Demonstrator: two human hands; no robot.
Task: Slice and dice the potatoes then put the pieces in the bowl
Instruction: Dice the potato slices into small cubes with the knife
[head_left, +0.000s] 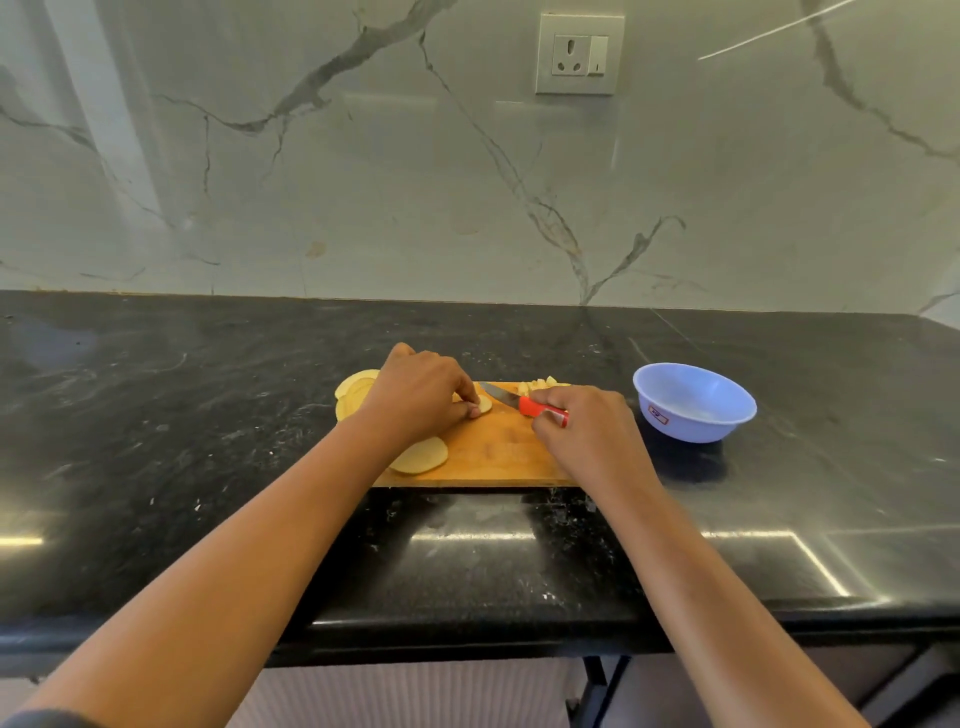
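Slices (356, 391) half-hidden behind left hand (421, 397); right hand (587, 431) partly covers knife (506, 397) handle.

No word, number or brand can be read in the picture. The only sign is a small red and white label (657, 416) on the outer wall of the pale blue bowl (701, 428), right of the centre of the frame. Its letters are too small and blurred to read.
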